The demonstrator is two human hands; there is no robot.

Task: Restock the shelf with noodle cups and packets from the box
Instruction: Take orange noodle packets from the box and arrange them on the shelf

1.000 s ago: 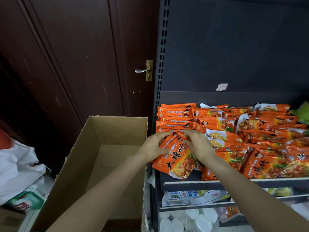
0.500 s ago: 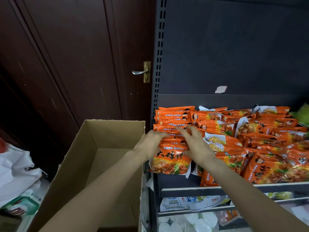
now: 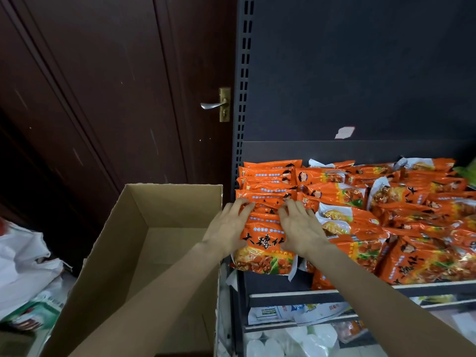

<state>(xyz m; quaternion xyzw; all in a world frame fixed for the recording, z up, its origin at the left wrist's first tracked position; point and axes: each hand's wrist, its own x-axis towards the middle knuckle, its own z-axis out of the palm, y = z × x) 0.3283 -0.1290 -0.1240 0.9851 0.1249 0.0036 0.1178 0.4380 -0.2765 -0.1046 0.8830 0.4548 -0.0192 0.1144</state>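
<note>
Noodle packet (image 3: pixel 262 243), light, crinkly, slippery, brittle inside; atop shelf (image 3: pixel 360 289) stack beside box (image 3: pixel 144 228). Left hand (image 3: pixel 226 228), right hand (image 3: pixel 300 229) flat-fingered, pressing. Best held by edges.

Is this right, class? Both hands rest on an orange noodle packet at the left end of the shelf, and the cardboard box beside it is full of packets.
Not quite. The head view shows both hands, left hand and right hand, on the orange noodle packet at the left end of the shelf, but no packets show in the cardboard box beside it.
</note>
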